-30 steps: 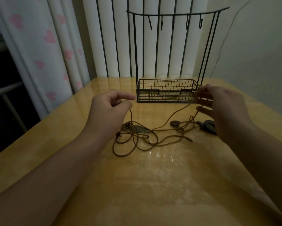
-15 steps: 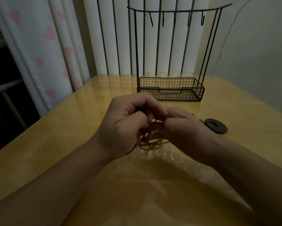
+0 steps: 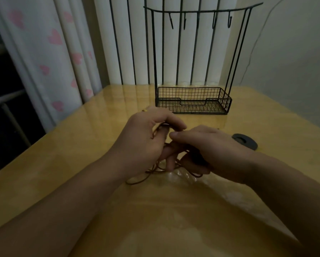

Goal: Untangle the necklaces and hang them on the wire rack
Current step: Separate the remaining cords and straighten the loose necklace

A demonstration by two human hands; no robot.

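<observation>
Head view: at a glossy yellow wooden table [image 3: 66, 164], a person works at the untangling step, with nothing yet hung on the black wire rack with a mesh basket base [image 3: 192, 101] standing at the table's far edge against the white vertical blinds [image 3: 196, 49]. Its 4 visible hooks are bare and lie above and beyond the hands, with open tabletop between. The left hand [image 3: 142, 143] curls its fingers round strands of the tangled brown cord necklaces [image 3: 148, 173], whose loops trail onto the table just below both hands. The right hand [image 3: 212, 151] lies close against it, thumb extended over the bundle and lower fingers curled round cords and a dark piece; what that piece is cannot be told. A flat black ring-shaped pendant [image 3: 245, 141] rests on the table just beside the right hand. The next move probably calls for easing 1 cord free of the knot before any lift toward a hook. The table's left edge sits well apart.
</observation>
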